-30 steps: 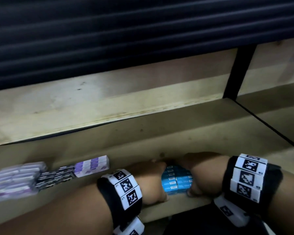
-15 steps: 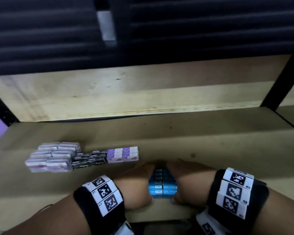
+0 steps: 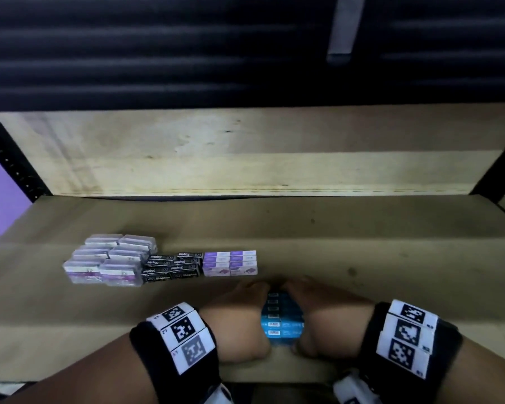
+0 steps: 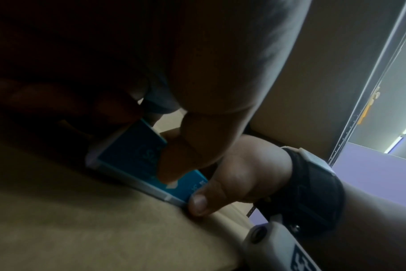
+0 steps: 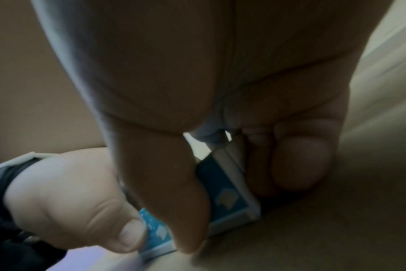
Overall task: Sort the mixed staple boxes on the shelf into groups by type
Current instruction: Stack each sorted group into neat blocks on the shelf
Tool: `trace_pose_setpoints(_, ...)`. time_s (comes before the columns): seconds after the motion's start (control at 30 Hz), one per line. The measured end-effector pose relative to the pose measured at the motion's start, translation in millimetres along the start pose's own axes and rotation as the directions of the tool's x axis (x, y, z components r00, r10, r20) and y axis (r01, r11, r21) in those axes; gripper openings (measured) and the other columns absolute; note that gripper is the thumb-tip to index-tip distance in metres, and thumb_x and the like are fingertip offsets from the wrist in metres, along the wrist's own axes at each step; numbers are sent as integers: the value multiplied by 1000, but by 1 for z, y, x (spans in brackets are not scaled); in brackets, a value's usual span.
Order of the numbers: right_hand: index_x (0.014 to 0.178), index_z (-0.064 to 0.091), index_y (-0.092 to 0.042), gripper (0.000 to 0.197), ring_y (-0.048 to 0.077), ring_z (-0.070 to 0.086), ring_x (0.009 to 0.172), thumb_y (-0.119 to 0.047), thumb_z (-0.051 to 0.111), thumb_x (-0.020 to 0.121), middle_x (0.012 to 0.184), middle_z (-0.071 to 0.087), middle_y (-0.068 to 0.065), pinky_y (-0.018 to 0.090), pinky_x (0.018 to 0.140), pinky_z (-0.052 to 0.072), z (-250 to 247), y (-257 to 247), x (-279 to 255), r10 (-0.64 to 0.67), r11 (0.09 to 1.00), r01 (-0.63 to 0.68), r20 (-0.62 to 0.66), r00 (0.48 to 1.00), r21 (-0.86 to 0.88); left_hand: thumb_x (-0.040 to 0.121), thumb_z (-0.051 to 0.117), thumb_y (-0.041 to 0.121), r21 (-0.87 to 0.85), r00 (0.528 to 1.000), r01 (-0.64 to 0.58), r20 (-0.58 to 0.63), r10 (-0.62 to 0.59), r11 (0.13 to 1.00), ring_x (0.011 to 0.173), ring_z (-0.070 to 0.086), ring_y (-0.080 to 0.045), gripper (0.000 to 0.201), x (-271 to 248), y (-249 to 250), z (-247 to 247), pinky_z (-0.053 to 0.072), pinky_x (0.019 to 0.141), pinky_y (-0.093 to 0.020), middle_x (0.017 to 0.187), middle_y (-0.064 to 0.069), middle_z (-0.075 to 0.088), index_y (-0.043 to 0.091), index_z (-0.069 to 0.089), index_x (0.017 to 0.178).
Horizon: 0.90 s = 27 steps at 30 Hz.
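A block of blue staple boxes (image 3: 282, 320) stands on the wooden shelf (image 3: 391, 258) near its front edge. My left hand (image 3: 239, 313) grips its left side and my right hand (image 3: 324, 313) its right side, fingers curled round the far end. In the left wrist view my thumb (image 4: 181, 161) presses the blue boxes (image 4: 132, 155). The right wrist view shows my thumb (image 5: 172, 201) on the near face of the blue boxes (image 5: 227, 192), with my fingers (image 5: 301, 165) curled beside them. To the upper left lies a row of clear purple-labelled boxes (image 3: 108, 259), black boxes (image 3: 172, 266) and white-purple boxes (image 3: 229, 263).
A pale wooden back board (image 3: 245, 153) closes the rear of the shelf. Black metal uprights (image 3: 12, 164) frame it at both ends. A dark shutter (image 3: 187, 53) fills the view above. Bare shelf surface stretches to the right of my hands.
Both hands have slid the blue block leftward, closer to the white-purple boxes. The head view has swung left, bringing the whole sorted row into sight.
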State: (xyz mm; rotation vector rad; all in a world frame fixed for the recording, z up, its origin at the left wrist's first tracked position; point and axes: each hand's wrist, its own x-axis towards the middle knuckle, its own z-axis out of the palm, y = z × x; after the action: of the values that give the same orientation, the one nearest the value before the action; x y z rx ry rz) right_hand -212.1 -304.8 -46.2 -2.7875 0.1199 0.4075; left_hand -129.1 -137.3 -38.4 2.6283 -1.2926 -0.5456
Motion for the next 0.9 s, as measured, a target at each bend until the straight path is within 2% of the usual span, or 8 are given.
trace_pose_setpoints(0.1,127,42,-36,80,14,59,105,-50,77,56,125,53,-8,27,90,49,2,1,1,5,1000,-5,-9,1000,-1,71,68,39,-1,1000,-11,18,11,1000,104,58,-16,47,1,0,-1,41,78,-22,122,4,55,30,46,111)
trace_pose_setpoints(0.17,126,43,-35,78,14,59,105,-50,76,57,124,54,-8,26,90,48,3,1,1,3,1000,-4,-20,1000,-12,69,68,41,-4,1000,-18,24,18,1000,93,56,-13,45,0,-1,-5,40,74,-21,118,7,55,33,45,107)
trace_pose_setpoints(0.27,127,44,-36,75,13,59,105,-47,76,59,123,55,-9,24,89,48,5,2,0,2,1000,-2,-35,999,5,66,63,48,52,999,-37,-18,38,998,79,44,-7,46,-3,-3,-11,34,65,-18,104,14,55,37,48,107)
trace_pose_setpoints(0.43,124,45,-36,71,14,59,105,-46,73,59,123,55,-10,26,89,48,6,1,0,-10,1000,10,-40,999,-2,61,58,55,48,999,-22,-47,25,999,77,42,-4,50,-6,-3,-12,33,64,-17,105,15,59,40,49,108)
trace_pose_setpoints(0.57,121,47,-35,67,15,60,103,-47,73,60,121,54,-10,27,87,50,2,0,-1,-21,1000,20,-34,999,-21,60,58,57,68,999,-11,-52,15,998,76,45,-5,52,-6,-3,-10,31,61,-16,93,18,52,40,50,108)
trace_pose_setpoints(0.67,121,48,-33,64,17,59,106,-47,72,63,123,54,-8,27,88,49,2,-2,-3,-27,999,26,-37,999,-42,61,58,56,57,998,-17,-60,20,998,89,59,-9,52,-5,-2,-9,41,69,-21,104,14,60,38,50,109)
trace_pose_setpoints(0.77,118,52,-31,58,17,59,106,-46,69,65,122,56,-7,25,89,46,0,-5,-5,-38,994,32,-68,997,-100,67,62,51,37,998,-36,-52,38,999,94,61,-10,47,-4,0,-10,47,74,-24,106,13,61,34,52,110)
trace_pose_setpoints(0.9,120,53,-31,59,17,59,108,-43,71,66,122,56,-8,24,89,46,-1,-6,-6,-40,997,37,-47,998,-69,69,66,47,5,999,-36,-40,36,999,86,55,-5,46,-5,0,-13,33,63,-12,105,12,60,32,54,111)
